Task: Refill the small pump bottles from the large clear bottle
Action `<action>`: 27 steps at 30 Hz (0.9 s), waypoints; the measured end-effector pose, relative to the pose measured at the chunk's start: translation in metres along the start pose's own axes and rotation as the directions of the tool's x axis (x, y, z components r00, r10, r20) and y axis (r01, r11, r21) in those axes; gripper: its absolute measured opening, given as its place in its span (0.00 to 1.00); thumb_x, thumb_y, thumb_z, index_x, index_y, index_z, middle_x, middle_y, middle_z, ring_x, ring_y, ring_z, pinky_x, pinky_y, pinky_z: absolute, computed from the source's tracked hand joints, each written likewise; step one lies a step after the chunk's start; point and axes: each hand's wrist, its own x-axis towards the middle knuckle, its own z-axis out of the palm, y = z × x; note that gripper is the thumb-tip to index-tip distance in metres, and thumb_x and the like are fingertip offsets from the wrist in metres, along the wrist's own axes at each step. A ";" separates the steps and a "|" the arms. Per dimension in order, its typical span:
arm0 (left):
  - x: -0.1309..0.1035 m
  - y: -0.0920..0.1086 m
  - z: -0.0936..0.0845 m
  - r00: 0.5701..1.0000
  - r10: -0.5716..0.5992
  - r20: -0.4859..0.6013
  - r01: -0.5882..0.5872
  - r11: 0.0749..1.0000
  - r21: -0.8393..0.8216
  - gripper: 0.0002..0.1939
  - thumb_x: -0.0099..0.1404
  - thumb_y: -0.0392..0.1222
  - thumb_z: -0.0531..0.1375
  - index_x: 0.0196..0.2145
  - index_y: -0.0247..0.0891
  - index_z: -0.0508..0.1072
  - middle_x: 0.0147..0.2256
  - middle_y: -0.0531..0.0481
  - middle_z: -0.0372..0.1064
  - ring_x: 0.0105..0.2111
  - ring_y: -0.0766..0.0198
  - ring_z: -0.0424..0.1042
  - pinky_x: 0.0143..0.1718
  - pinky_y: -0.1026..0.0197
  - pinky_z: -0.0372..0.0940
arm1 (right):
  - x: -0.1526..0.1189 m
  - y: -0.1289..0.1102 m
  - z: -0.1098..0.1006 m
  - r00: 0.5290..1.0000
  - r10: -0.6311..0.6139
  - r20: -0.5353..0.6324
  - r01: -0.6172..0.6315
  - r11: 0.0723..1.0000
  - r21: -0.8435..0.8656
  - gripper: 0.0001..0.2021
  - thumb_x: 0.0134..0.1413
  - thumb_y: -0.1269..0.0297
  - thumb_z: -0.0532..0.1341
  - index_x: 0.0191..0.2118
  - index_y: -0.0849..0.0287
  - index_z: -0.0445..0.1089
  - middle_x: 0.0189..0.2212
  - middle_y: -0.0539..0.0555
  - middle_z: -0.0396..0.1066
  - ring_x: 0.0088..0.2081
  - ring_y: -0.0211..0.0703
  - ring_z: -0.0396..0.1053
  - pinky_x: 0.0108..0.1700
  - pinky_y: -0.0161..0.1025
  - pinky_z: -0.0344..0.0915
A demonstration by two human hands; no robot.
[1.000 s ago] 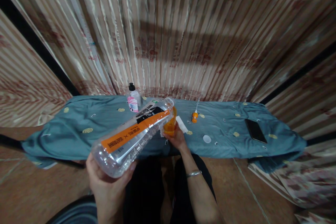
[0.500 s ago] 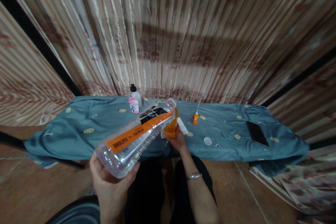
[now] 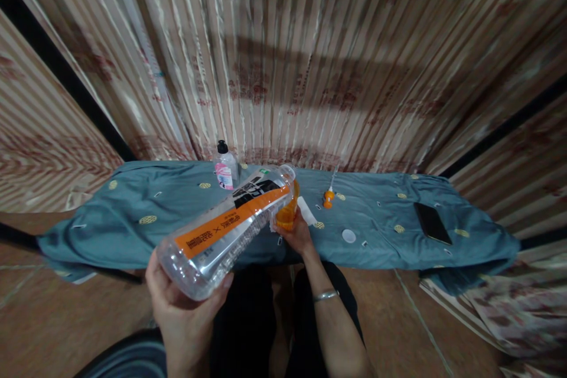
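My left hand point(image 3: 188, 304) is closed round the base of a large clear plastic bottle point(image 3: 225, 230) with an orange and black label. The bottle is tilted, its open mouth raised toward the upper right. Close behind that mouth, my right hand point(image 3: 296, 233) grips a smaller orange bottle point(image 3: 287, 215), partly covered by the large one. Whether the two mouths touch, I cannot tell. On the cloth to the right lies an orange pump top point(image 3: 328, 198) with a clear tube. A white round cap point(image 3: 348, 236) lies nearer me, and a white piece of paper point(image 3: 306, 211) is beside my right hand.
A clear bottle with a pink label and black cap point(image 3: 225, 168) stands at the back left. At the right lies a black phone point(image 3: 432, 223). A teal patterned cloth point(image 3: 381, 254) covers the narrow table, with a striped curtain point(image 3: 283, 71) behind it.
The large bottle has shifted slightly left with my left hand, and its base sits a little lower. My right hand and the orange bottle hold nearly the same position. The view has moved slightly.
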 end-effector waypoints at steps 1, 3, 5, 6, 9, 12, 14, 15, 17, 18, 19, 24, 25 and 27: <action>0.000 0.000 0.001 1.000 -0.001 0.008 0.001 1.000 -0.005 0.60 0.29 0.37 0.83 0.63 0.39 0.71 0.59 0.39 0.73 0.56 0.46 0.74 0.64 0.43 0.67 | 0.000 -0.001 -0.001 1.000 0.001 0.006 -0.001 1.000 -0.001 0.44 0.46 0.62 0.76 0.69 0.53 0.62 0.53 0.60 0.78 0.60 0.65 0.76 0.63 0.63 0.72; 0.000 0.000 0.001 1.000 -0.005 0.027 0.005 1.000 -0.001 0.61 0.30 0.38 0.82 0.65 0.38 0.70 0.60 0.37 0.73 0.58 0.43 0.73 0.65 0.41 0.66 | 0.000 -0.003 -0.002 1.000 -0.001 0.013 0.001 1.000 -0.003 0.43 0.46 0.62 0.75 0.68 0.54 0.63 0.53 0.60 0.78 0.59 0.64 0.77 0.63 0.63 0.73; 0.000 -0.001 0.001 1.000 -0.001 0.030 0.001 1.000 0.017 0.60 0.32 0.39 0.83 0.64 0.36 0.71 0.59 0.35 0.74 0.59 0.40 0.73 0.65 0.40 0.66 | 0.000 -0.005 -0.002 1.000 -0.003 0.012 0.003 1.000 -0.010 0.42 0.45 0.62 0.75 0.67 0.54 0.64 0.53 0.60 0.78 0.58 0.64 0.78 0.63 0.63 0.73; 0.000 -0.001 0.001 1.000 0.004 0.030 -0.005 1.000 0.025 0.59 0.32 0.39 0.83 0.64 0.35 0.72 0.59 0.35 0.74 0.59 0.40 0.74 0.65 0.39 0.66 | 0.000 -0.006 -0.003 1.000 -0.002 0.007 0.002 1.000 -0.014 0.41 0.45 0.62 0.75 0.67 0.54 0.64 0.53 0.60 0.78 0.58 0.65 0.78 0.63 0.63 0.73; 0.000 -0.001 0.000 0.999 0.012 0.042 -0.012 1.000 0.021 0.57 0.33 0.39 0.83 0.62 0.36 0.72 0.58 0.36 0.74 0.59 0.39 0.74 0.66 0.38 0.65 | -0.001 -0.010 -0.003 1.000 0.015 -0.007 -0.015 1.000 -0.012 0.41 0.44 0.61 0.75 0.66 0.55 0.65 0.52 0.59 0.79 0.58 0.66 0.77 0.63 0.64 0.73; 0.000 0.001 0.000 0.999 0.023 0.048 -0.024 1.000 0.015 0.56 0.33 0.39 0.83 0.61 0.35 0.72 0.57 0.36 0.75 0.58 0.39 0.74 0.66 0.37 0.65 | -0.001 -0.014 -0.004 0.999 0.035 -0.001 -0.035 0.999 0.009 0.44 0.44 0.62 0.75 0.68 0.54 0.64 0.53 0.59 0.79 0.59 0.65 0.77 0.64 0.63 0.72; 0.000 0.003 0.001 0.998 0.033 0.044 -0.034 0.999 0.025 0.55 0.33 0.39 0.83 0.61 0.35 0.72 0.57 0.36 0.74 0.59 0.38 0.74 0.66 0.37 0.65 | -0.002 -0.016 -0.005 0.999 0.048 0.013 -0.048 0.998 0.031 0.46 0.43 0.62 0.76 0.69 0.53 0.63 0.55 0.59 0.79 0.59 0.64 0.77 0.63 0.61 0.73; 0.000 0.004 0.001 0.998 0.034 0.044 -0.036 0.999 0.029 0.55 0.33 0.39 0.83 0.61 0.36 0.72 0.57 0.36 0.74 0.59 0.38 0.74 0.66 0.37 0.66 | -0.002 -0.016 -0.005 0.998 0.053 0.018 -0.054 0.998 0.043 0.47 0.43 0.61 0.76 0.70 0.52 0.62 0.55 0.58 0.79 0.58 0.63 0.78 0.63 0.61 0.73; 0.001 0.004 0.001 0.998 0.034 0.050 -0.036 0.999 0.036 0.55 0.34 0.39 0.83 0.61 0.36 0.72 0.58 0.36 0.74 0.59 0.38 0.74 0.65 0.37 0.66 | -0.001 -0.016 -0.007 0.998 0.058 0.026 -0.059 0.996 0.063 0.48 0.41 0.60 0.77 0.70 0.52 0.62 0.55 0.58 0.79 0.58 0.64 0.78 0.62 0.60 0.74; 0.001 0.004 0.001 0.998 0.036 0.050 -0.038 0.998 0.040 0.55 0.34 0.39 0.83 0.61 0.36 0.72 0.57 0.36 0.74 0.59 0.38 0.74 0.65 0.37 0.66 | -0.001 -0.015 -0.007 0.998 0.057 0.029 -0.059 0.996 0.073 0.48 0.41 0.59 0.77 0.70 0.52 0.62 0.55 0.58 0.79 0.57 0.64 0.78 0.62 0.60 0.74; 0.001 0.004 0.001 0.998 0.041 0.050 -0.043 0.998 0.046 0.55 0.35 0.40 0.82 0.61 0.36 0.72 0.58 0.36 0.74 0.59 0.38 0.74 0.66 0.37 0.66 | 0.000 -0.014 -0.008 0.998 0.054 0.031 -0.057 0.995 0.085 0.49 0.41 0.58 0.77 0.70 0.52 0.62 0.56 0.58 0.79 0.58 0.64 0.78 0.63 0.61 0.74; 0.001 0.000 -0.001 0.996 0.067 0.055 -0.070 0.996 0.063 0.54 0.37 0.42 0.83 0.63 0.38 0.72 0.58 0.38 0.74 0.61 0.39 0.73 0.68 0.38 0.63 | 0.003 -0.003 -0.007 0.998 0.048 0.045 -0.053 0.993 0.109 0.52 0.39 0.56 0.77 0.71 0.52 0.59 0.57 0.58 0.78 0.57 0.64 0.78 0.61 0.63 0.74; 0.001 0.000 -0.001 0.996 0.067 0.058 -0.071 0.996 0.058 0.55 0.37 0.42 0.83 0.63 0.39 0.72 0.58 0.38 0.74 0.61 0.39 0.73 0.69 0.38 0.62 | 0.004 -0.001 -0.007 0.998 0.045 0.047 -0.050 0.993 0.107 0.52 0.39 0.56 0.78 0.71 0.51 0.59 0.57 0.59 0.78 0.57 0.64 0.78 0.60 0.64 0.75; 0.001 0.000 -0.001 0.996 0.069 0.062 -0.073 0.996 0.054 0.55 0.37 0.42 0.83 0.63 0.39 0.72 0.59 0.38 0.74 0.62 0.39 0.73 0.69 0.38 0.62 | 0.004 0.001 -0.007 0.998 0.035 0.049 -0.040 0.994 0.104 0.51 0.39 0.59 0.77 0.71 0.51 0.59 0.56 0.59 0.79 0.56 0.65 0.78 0.58 0.65 0.76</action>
